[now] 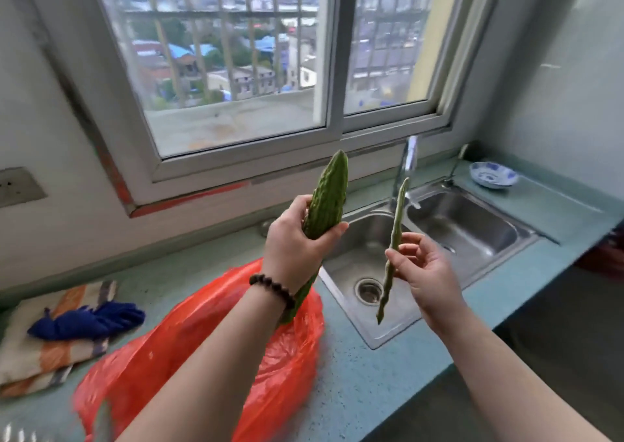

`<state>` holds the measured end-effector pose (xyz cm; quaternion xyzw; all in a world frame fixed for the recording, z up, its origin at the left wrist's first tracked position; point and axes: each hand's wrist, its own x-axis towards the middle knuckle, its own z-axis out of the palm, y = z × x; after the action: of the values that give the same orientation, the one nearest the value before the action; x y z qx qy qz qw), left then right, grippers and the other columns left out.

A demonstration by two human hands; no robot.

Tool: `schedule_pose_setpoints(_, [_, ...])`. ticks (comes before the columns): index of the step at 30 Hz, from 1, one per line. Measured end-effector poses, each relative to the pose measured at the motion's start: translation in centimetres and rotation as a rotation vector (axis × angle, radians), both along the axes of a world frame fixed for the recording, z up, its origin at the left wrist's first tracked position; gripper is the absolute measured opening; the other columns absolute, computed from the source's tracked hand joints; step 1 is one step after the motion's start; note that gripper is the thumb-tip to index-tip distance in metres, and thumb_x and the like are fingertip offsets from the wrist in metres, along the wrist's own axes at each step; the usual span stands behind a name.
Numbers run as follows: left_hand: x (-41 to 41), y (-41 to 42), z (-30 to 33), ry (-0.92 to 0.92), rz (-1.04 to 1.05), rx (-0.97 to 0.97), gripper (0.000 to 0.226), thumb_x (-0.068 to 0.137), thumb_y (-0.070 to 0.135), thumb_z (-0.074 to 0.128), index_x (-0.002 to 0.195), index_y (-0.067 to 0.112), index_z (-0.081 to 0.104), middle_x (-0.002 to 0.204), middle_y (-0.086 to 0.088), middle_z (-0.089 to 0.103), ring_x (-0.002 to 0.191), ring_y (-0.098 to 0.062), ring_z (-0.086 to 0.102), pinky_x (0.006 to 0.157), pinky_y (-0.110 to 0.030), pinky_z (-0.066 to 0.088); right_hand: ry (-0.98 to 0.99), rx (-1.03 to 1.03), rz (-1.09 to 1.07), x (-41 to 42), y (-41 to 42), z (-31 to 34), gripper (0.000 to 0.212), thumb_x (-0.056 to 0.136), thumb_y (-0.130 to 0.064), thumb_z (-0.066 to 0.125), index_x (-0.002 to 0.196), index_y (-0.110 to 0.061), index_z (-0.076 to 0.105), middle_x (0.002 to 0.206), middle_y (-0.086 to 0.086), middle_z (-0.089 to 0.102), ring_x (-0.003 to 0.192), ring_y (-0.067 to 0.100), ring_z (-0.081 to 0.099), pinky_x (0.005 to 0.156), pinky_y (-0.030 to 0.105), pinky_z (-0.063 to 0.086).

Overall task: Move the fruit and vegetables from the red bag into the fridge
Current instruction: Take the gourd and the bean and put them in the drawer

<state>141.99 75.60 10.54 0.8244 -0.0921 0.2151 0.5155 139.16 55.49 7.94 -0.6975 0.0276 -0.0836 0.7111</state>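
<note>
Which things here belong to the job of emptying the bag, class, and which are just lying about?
Belong: bumpy green bitter gourd in left hand; thin green pod in right hand; red plastic bag.

Lying about: striped folded cloth; blue yarn bundle; blue-and-white bowl; steel double sink.

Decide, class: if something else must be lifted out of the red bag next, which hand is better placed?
Left, probably. The left hand grips the bitter gourd directly above the red bag; the right hand pinches the thin green pod over the sink. Both are occupied.
</note>
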Motion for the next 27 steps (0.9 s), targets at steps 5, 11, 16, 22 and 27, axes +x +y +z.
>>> schedule_pose_setpoints(5, [-2.6, -11.1, 0.3, 0.023, -0.246, 0.046, 0.032, 0.072, 0.045, 0.074, 0.097, 0.033, 0.059, 0.078, 0.014, 0.065, 0.070, -0.001, 0.061, 0.067, -0.023, 0.051, -0.016, -0.040, -0.240, -6.3, -9.5, 0.2, 0.019, 0.082, -0.010, 0.068, 0.097, -0.019, 0.060, 0.081, 0.003, 0.056, 0.076, 0.016, 0.056, 0.073, 0.030, 0.052])
schedule_pose_setpoints(11, [-11.8, -27.6, -1.1, 0.073, -0.578, 0.106, 0.037, 0.069, 0.052, 0.072, 0.096, 0.033, 0.057, 0.077, 0.012, 0.067, 0.069, -0.005, 0.065, 0.068, -0.034, 0.056, 0.006, -0.123, -0.648, -21.3, -22.2, -0.4, 0.018, 0.080, -0.011, 0.071, 0.091, -0.022, 0.062, 0.073, -0.001, 0.055, 0.071, 0.014, 0.055, 0.075, 0.036, 0.053])
schedule_pose_setpoints(16, [-24.2, -40.3, -2.2, 0.048, -0.844, 0.154, 0.042, 0.068, 0.057, 0.070, 0.100, 0.033, 0.057, 0.084, 0.012, 0.067, 0.078, -0.006, 0.063, 0.072, -0.031, 0.054, 0.060, -0.191, -0.957, -37.2, -30.9, -0.9, 0.019, 0.080, -0.012, 0.071, 0.088, -0.027, 0.061, 0.075, 0.002, 0.059, 0.073, 0.018, 0.057, 0.079, 0.040, 0.052])
schedule_pose_setpoints(22, [-38.7, -51.5, -2.9, 0.072, -1.089, 0.189, 0.035, 0.070, 0.051, 0.072, 0.096, 0.033, 0.056, 0.077, 0.014, 0.065, 0.072, -0.003, 0.062, 0.067, -0.028, 0.052, 0.127, -0.199, -1.249, -54.3, -37.9, -1.6, 0.018, 0.080, -0.015, 0.071, 0.092, -0.025, 0.063, 0.081, 0.007, 0.066, 0.079, 0.027, 0.064, 0.080, 0.045, 0.055])
schedule_pose_setpoints(27, [-48.1, -59.0, -3.0, 0.088, -1.280, 0.246, 0.036, 0.071, 0.052, 0.072, 0.099, 0.033, 0.058, 0.075, 0.016, 0.064, 0.066, 0.004, 0.060, 0.060, -0.019, 0.049, 0.157, -0.207, -1.458, -65.2, -41.5, -1.7, 0.016, 0.080, -0.015, 0.071, 0.091, -0.026, 0.064, 0.078, 0.002, 0.064, 0.073, 0.019, 0.061, 0.074, 0.038, 0.053])
